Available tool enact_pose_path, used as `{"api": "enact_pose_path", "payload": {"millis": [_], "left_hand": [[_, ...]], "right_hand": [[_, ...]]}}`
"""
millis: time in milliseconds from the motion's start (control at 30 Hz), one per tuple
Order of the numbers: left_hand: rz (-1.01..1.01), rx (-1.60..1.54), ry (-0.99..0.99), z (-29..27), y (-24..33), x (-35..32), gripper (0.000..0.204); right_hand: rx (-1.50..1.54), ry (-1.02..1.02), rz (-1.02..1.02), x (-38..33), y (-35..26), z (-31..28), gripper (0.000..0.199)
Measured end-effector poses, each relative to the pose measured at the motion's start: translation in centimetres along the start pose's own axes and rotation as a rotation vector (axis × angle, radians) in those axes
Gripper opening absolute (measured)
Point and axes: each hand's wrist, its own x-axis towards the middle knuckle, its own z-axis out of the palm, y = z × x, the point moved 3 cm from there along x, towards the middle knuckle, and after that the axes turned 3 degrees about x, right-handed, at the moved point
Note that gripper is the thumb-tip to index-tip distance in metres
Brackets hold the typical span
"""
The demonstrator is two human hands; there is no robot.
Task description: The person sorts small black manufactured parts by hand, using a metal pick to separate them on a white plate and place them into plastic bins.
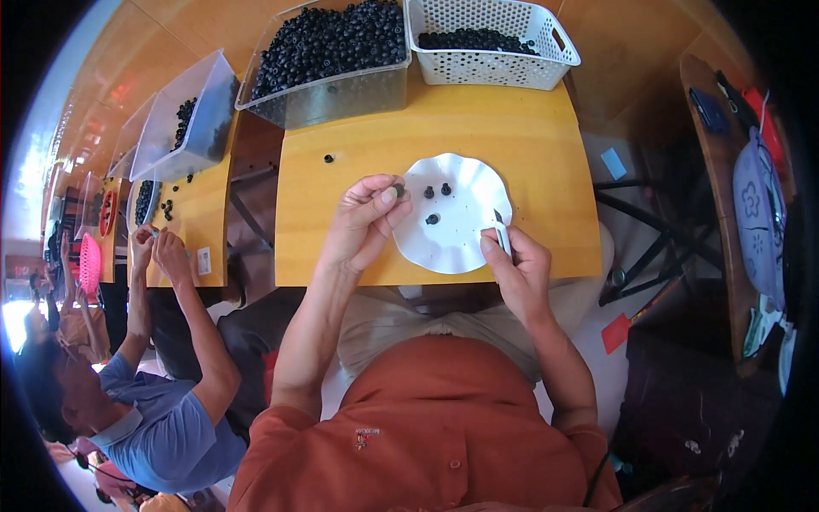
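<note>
My left hand (368, 213) is closed in a pinch at the left rim of a white scalloped plate (465, 243). Between its thumb and fingers is a small black ring-like part (398, 189), partly covered by the fingertips. Over the plate's right edge, my right hand (519, 266) grips a white-handled craft knife (503, 235), its dark blade pointing up and away from me. On the plate lie a few small black parts (432, 219), two close together and one nearer me, among dark specks.
A clear bin (341, 96) heaped with black parts and a white perforated basket (499, 72) stand at the table's far edge. One loose black part (328, 159) lies on the yellow table (333, 247). To the left, a person in blue (171, 427) works at another table.
</note>
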Motion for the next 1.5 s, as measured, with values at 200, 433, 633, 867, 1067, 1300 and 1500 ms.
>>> {"api": "enact_pose_path", "payload": {"millis": [200, 433, 633, 867, 1067, 1300, 1500], "left_hand": [[-0.042, -0.033, 0.004, 0.3, -1.1, -0.7, 0.015], [-0.080, -0.070, 0.028, 0.2, -2.6, -1.4, 0.015], [-0.128, -0.105, 0.039, 0.6, -3.9, -2.1, 0.015], [-0.109, -0.129, 0.016, 0.7, -4.6, -2.5, 0.015], [-0.109, -0.141, 0.002, 0.6, -4.9, -2.8, 0.014], [-0.105, -0.159, -0.010, 0.6, -5.1, -3.0, 0.014], [-0.103, -0.126, 0.031, 0.8, -5.0, -3.4, 0.012]], "right_hand": [[-0.070, -0.065, -0.018, 0.2, -0.4, 0.8, 0.017], [-0.105, -0.118, -0.140, 0.8, -1.7, 2.2, 0.025], [-0.185, -0.141, -0.253, 1.2, -2.2, 3.3, 0.024], [-0.288, -0.169, -0.280, 1.3, -2.0, 3.5, 0.025], [-0.339, -0.159, -0.313, 1.3, -1.9, 3.5, 0.025], [-0.363, -0.125, -0.369, 1.3, -1.7, 3.5, 0.022], [-0.370, -0.121, -0.395, 1.2, -1.4, 3.5, 0.022]]}}
